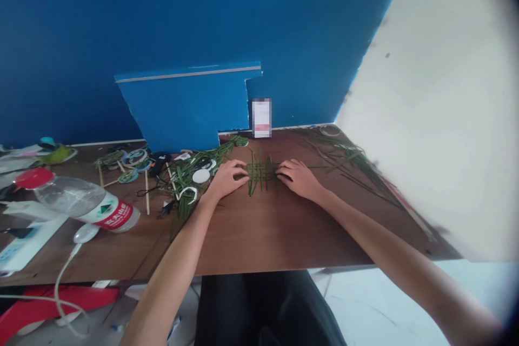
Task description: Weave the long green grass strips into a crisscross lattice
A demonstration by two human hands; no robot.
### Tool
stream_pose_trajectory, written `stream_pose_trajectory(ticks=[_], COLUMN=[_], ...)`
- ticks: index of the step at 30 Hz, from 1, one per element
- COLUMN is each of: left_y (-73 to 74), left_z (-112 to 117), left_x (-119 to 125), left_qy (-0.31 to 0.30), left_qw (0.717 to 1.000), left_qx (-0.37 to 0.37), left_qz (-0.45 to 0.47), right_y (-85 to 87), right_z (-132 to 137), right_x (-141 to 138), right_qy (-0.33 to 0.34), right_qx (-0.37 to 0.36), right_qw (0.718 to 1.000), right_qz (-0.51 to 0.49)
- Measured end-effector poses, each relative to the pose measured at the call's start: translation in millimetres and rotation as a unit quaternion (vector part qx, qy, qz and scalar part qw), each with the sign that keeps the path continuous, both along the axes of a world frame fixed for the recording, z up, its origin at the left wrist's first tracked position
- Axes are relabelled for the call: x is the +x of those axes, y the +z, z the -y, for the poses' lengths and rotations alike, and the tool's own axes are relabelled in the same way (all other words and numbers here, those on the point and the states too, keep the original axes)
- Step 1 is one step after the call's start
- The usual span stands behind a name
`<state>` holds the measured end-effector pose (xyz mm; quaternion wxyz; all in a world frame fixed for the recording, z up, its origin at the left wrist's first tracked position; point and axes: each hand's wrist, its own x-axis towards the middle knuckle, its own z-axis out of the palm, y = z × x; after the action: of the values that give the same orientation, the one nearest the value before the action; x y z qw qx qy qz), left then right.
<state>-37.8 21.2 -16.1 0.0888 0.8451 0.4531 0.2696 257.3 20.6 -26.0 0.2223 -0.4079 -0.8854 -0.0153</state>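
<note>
A small open lattice of crossed green grass blades (256, 173) lies flat on the brown table, between my two hands. At its left edge my left hand (229, 179) rests palm down, fingers curled and closed on the ends of blades. My right hand (299, 178) is at the opposite edge, its fingertips bent together on the blades there. The tips of both hands partly hide what they grip. One long blade sticks out to the right beyond my right hand.
Loose grass lies in a left heap (188, 194) and a right pile (352, 159). A phone (261, 119) leans against the blue wall. Left stand a tilted water bottle (77, 197), a power strip (32, 240), a white cable and round fans with sticks (128, 175). A white wall borders the right.
</note>
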Motion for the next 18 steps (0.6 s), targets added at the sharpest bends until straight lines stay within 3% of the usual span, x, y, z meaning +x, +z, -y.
stream_pose_trajectory(ticks=[18], left_y=[3.8], left_z=[2.9], left_x=[4.2], left_qy=[0.006], left_qw=[1.0], left_qx=[-0.017], left_qz=[-0.013], right_y=[-0.8], right_z=[-0.7], right_x=[-0.3], right_qy=[0.002], right_qx=[0.003], right_qw=[1.0], right_qz=[0.003])
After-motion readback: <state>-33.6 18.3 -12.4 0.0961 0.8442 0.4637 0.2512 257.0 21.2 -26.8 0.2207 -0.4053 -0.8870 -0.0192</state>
